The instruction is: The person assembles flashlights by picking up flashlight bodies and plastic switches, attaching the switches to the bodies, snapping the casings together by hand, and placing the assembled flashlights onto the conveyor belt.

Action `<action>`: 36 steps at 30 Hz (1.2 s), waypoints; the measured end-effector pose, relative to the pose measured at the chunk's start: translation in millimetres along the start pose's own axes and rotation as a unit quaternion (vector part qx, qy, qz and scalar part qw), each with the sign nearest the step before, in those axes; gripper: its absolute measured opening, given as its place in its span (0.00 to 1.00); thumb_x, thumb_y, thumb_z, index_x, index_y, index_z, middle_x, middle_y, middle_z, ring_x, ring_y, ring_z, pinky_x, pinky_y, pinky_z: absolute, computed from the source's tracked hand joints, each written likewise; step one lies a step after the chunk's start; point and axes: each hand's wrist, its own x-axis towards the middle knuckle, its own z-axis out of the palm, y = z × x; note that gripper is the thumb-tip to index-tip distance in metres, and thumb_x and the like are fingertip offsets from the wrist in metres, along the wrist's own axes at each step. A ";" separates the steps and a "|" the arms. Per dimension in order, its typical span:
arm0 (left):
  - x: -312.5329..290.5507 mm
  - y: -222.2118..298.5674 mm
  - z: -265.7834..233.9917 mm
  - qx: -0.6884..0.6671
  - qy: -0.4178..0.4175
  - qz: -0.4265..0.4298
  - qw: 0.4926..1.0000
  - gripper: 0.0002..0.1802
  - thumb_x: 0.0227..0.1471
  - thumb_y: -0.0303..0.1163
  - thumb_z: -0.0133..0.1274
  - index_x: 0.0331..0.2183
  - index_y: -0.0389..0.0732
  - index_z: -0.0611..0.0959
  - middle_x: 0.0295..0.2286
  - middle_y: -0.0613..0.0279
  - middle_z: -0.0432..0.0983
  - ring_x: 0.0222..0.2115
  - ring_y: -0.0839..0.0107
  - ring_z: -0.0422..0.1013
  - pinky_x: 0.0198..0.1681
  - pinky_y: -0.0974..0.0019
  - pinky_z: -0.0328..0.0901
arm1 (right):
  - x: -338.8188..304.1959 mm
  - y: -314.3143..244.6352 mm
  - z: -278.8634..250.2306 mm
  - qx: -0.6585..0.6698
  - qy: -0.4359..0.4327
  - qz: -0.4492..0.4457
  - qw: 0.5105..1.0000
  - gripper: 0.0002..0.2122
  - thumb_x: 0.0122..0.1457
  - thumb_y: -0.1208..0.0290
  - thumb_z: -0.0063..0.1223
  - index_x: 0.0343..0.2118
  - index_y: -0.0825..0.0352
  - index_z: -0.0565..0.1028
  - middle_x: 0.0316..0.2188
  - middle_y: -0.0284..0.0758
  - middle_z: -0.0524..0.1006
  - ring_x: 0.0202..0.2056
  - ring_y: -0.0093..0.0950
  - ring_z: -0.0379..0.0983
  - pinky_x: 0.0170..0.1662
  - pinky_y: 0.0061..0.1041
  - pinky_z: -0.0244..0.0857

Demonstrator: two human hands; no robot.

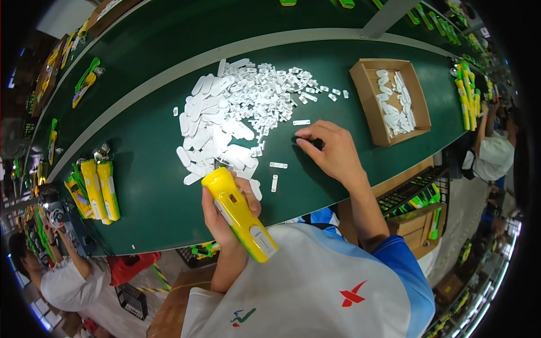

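A yellow flashlight body point(239, 209) with a small rectangular slot in its side lies tilted in my left hand point(221, 219), whose fingers wrap round it close to my chest. My right hand point(333, 151) hovers over the green table, thumb and forefinger bent and apart, with nothing visible between them. Just beyond its fingertips is a small white plastic piece point(301, 122). Two similar white pieces, one lying crosswise point(278, 165) and one lengthwise point(274, 183), rest between my hands. Ahead is a big heap of small white parts point(265, 93), with longer oval white covers point(203, 121) on its left.
An open cardboard box point(422, 107) with white parts stands at the right. Several yellow and green flashlights point(97, 190) lie at the left, and more point(466, 96) at the far right. A grey rail point(248, 45) curves along the back. Co-workers sit on both sides.
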 end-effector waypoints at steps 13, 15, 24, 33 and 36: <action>-17.1 11.6 2.6 0.079 0.046 0.033 0.995 0.32 0.66 0.55 0.30 0.52 0.34 0.69 0.26 0.57 0.71 0.20 0.69 0.69 0.22 0.68 0.67 | 9.7 -29.8 66.6 -0.002 -0.015 -0.119 0.993 0.06 0.53 0.72 0.64 0.34 0.61 0.82 0.30 0.32 0.77 0.33 0.31 0.76 0.35 0.26 0.71; -14.1 11.9 -3.3 0.034 0.017 0.000 0.999 0.34 0.67 0.55 0.30 0.53 0.34 0.70 0.26 0.58 0.71 0.20 0.69 0.70 0.22 0.67 0.67 | 11.1 -28.2 67.8 0.031 0.003 -0.131 0.991 0.07 0.51 0.74 0.65 0.35 0.61 0.82 0.30 0.32 0.77 0.33 0.31 0.76 0.36 0.27 0.71; 9.2 4.0 -4.2 0.001 -0.019 -0.089 0.996 0.32 0.66 0.54 0.33 0.53 0.34 0.69 0.27 0.57 0.74 0.19 0.69 0.72 0.22 0.66 0.68 | -11.4 -37.7 61.7 0.288 -0.001 0.015 0.957 0.06 0.52 0.78 0.65 0.33 0.68 0.82 0.34 0.33 0.81 0.28 0.20 0.77 0.28 0.16 0.70; 13.9 -4.3 -6.3 0.062 -0.052 -0.072 0.994 0.32 0.65 0.55 0.33 0.54 0.37 0.70 0.29 0.57 0.75 0.20 0.71 0.72 0.24 0.68 0.69 | -13.7 -63.2 54.1 0.357 -0.020 -0.098 0.929 0.08 0.49 0.84 0.65 0.33 0.70 0.81 0.32 0.38 0.79 0.26 0.20 0.77 0.29 0.16 0.70; 13.3 -8.3 0.4 0.092 -0.003 -0.053 0.994 0.33 0.65 0.55 0.32 0.54 0.36 0.70 0.29 0.56 0.75 0.20 0.71 0.72 0.23 0.69 0.69 | -19.2 -67.2 58.0 0.419 -0.042 -0.044 0.906 0.07 0.49 0.85 0.65 0.32 0.70 0.82 0.32 0.38 0.79 0.25 0.21 0.77 0.28 0.17 0.70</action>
